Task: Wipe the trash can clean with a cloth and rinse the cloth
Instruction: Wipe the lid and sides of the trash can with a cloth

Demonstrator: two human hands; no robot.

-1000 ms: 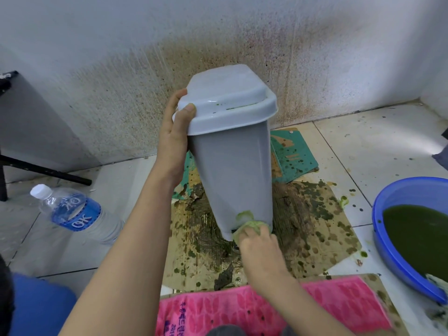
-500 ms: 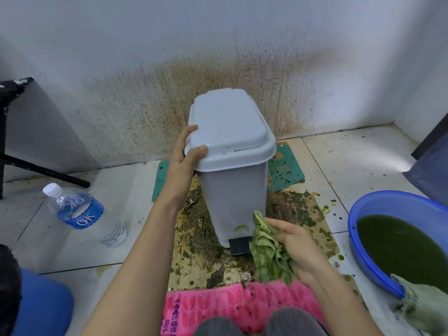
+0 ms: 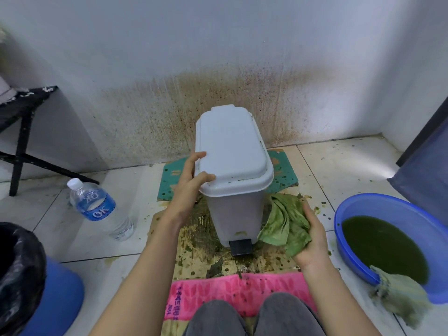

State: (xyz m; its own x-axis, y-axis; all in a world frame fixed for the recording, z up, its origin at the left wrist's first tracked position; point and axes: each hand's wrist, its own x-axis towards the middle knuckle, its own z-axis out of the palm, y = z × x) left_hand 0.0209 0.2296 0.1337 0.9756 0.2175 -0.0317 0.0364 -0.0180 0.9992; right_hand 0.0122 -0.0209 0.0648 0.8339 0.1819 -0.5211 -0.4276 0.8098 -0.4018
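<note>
A white pedal trash can (image 3: 234, 214) stands upright on stained cardboard (image 3: 194, 243), lid closed, with a green smear low on its front above the black pedal (image 3: 240, 247). My left hand (image 3: 190, 180) grips the lid's left front edge, thumb on top. My right hand (image 3: 309, 238) holds a crumpled green-stained cloth (image 3: 283, 224) against the can's right side. A blue basin (image 3: 363, 209) of dark green water sits to the right.
A second wet rag (image 3: 400, 297) hangs over the basin's near rim. A water bottle (image 3: 99, 209) lies on the tiles at left. A blue bin with a black bag (image 3: 21, 277) stands at lower left. A pink towel (image 3: 232, 292) lies before my knees.
The can went from tilted back to standing upright. My right hand moved with the cloth from the can's lower front to its right side. The view pulled back.
</note>
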